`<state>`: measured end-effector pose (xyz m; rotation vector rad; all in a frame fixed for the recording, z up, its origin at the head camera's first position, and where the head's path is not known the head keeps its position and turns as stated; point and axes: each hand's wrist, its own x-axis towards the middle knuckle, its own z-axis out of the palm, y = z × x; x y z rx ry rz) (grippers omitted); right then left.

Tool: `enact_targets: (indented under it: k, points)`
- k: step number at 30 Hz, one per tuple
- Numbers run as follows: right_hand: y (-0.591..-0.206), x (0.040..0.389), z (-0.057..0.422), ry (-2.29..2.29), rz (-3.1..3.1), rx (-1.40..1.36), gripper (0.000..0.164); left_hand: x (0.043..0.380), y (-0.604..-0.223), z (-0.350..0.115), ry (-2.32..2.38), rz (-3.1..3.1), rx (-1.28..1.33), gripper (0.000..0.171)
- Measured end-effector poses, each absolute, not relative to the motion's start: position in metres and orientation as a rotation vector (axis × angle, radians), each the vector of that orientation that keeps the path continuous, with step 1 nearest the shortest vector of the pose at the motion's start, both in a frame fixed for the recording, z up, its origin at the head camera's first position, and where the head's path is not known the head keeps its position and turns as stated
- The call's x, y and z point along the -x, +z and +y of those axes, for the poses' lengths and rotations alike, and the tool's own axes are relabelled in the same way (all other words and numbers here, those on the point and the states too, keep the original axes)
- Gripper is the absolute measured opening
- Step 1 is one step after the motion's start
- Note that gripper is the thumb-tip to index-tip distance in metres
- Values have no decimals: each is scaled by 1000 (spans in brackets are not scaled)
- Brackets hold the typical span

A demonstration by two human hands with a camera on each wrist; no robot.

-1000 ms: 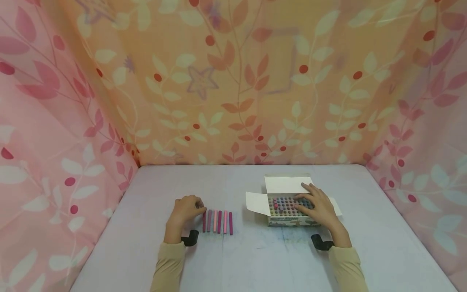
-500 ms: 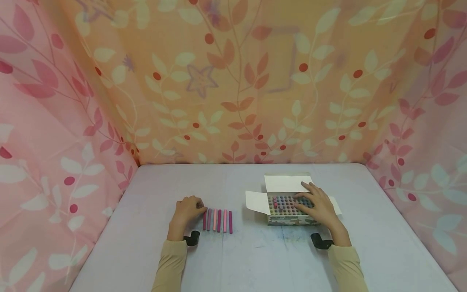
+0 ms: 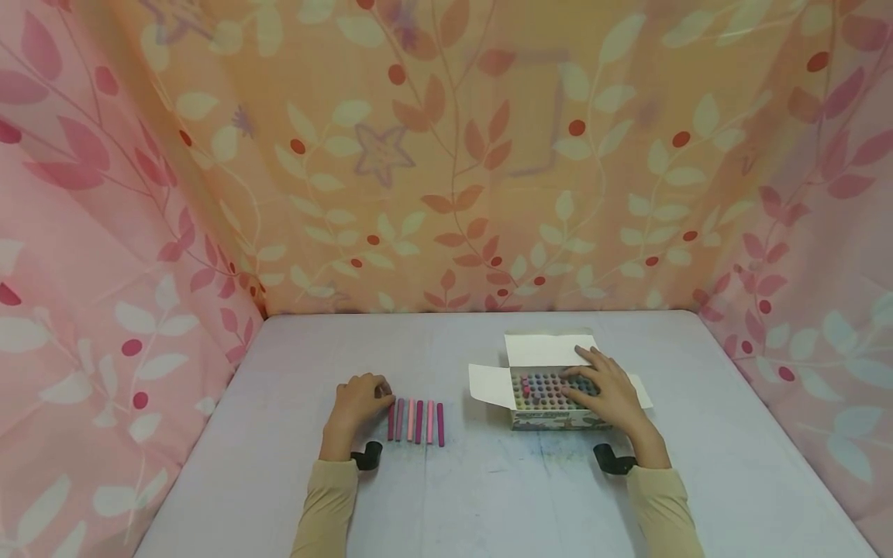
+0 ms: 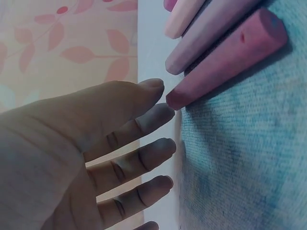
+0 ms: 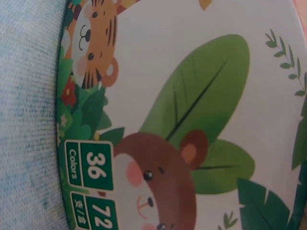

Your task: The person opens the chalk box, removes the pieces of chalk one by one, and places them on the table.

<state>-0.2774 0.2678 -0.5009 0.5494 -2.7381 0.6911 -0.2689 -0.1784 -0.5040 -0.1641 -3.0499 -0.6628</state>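
My left hand [image 3: 356, 404] is at the left end of a row of pink and purple chalk sticks [image 3: 419, 422]. In the left wrist view its thumb and index fingertips come right up to the narrow end of the outermost dark pink chalk [image 4: 230, 60], fingers loosely bent and apart. Over the right part of an opened chalk box [image 3: 554, 421] lies my right hand [image 3: 608, 391], fingers spread, fingertips at the upright chalks [image 3: 544, 387] packed inside. The right wrist view is filled by the printed box side [image 5: 206, 96]; that hand is out of its sight.
White box flaps stand out, a left flap [image 3: 491, 386] and a back lid [image 3: 547, 350]. A pale cloth [image 3: 460, 496] with bluish smudges covers the table. Patterned curtains [image 3: 453, 178] enclose the back and sides.
The left forearm has shifted very slightly to the right since a second ago. Both hands otherwise keep their places, and the chalk row and box are unmoved.
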Motion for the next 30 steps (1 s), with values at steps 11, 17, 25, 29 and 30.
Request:
enact_targets:
  k: [11,17,25,29,30]
  points:
    - [-499,279,265,672,-2746,-552,32,265,-495,-171,-638,-3031,191,14]
    - [-498,277,266,680,-2772,-528,33,260,-482,-154,-658,-3010,269,14]
    - [-501,278,268,670,-2740,-550,29,252,-465,-128,-635,-2922,447,12]
    - [-503,278,267,668,-2730,-564,28,249,-458,-116,-605,-2834,536,13]
    - [-503,278,267,669,-2736,-560,28,249,-455,-112,-600,-2810,552,13]
